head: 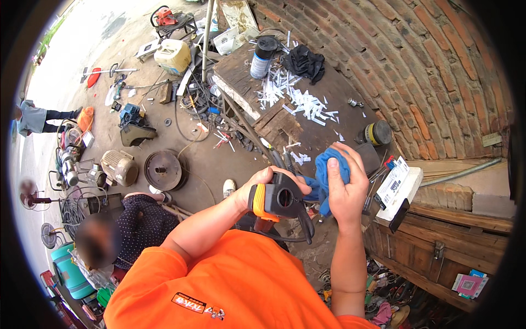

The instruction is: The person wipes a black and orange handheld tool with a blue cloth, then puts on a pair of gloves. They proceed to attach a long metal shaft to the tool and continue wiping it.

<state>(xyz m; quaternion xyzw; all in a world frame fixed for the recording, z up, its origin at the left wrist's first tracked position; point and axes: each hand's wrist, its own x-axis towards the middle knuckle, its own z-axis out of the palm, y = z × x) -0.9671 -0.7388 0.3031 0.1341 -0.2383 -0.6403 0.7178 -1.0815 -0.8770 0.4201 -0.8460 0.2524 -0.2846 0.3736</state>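
Note:
My left hand (252,185) is wrapped around a black-and-orange power tool (283,197) held before my chest. The tool has a round opening on the side facing me, and a black cable (306,224) hangs in a loop beside it. A bunched blue cloth (332,164) is pinched between the thumb and fingers of my right hand (349,185). Its loose end drops behind and below that hand, close to the tool; whether the two touch, I cannot tell. Parts of the left fingers are hidden behind the tool.
White strips (308,105), a canister (263,57) and a black cloth (304,61) lie on the wooden workbench (234,68) by the brick wall (394,74). A white box (394,189) is at right. One person (144,222) sits at left near an electric motor (119,166).

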